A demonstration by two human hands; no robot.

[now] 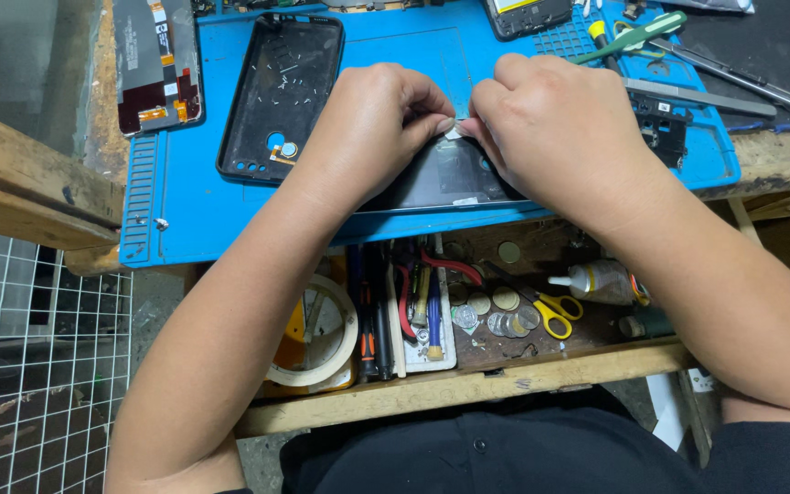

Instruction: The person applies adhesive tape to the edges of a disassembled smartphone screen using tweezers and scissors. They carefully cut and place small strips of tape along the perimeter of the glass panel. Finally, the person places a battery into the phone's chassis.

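My left hand and right hand are both curled, fingertips pinched together on a small pale tab at the top edge of the phone. The phone lies flat, dark and glossy, on the blue mat, near its front edge and mostly hidden under my hands. A black back cover lies just left of it.

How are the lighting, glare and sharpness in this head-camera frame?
Head view: even overhead light, hands sharp; soft glare on the dark phone screen beneath them; blue work mat crisp; straight edges bow slightly toward the frame borders; open drawer dimmer.
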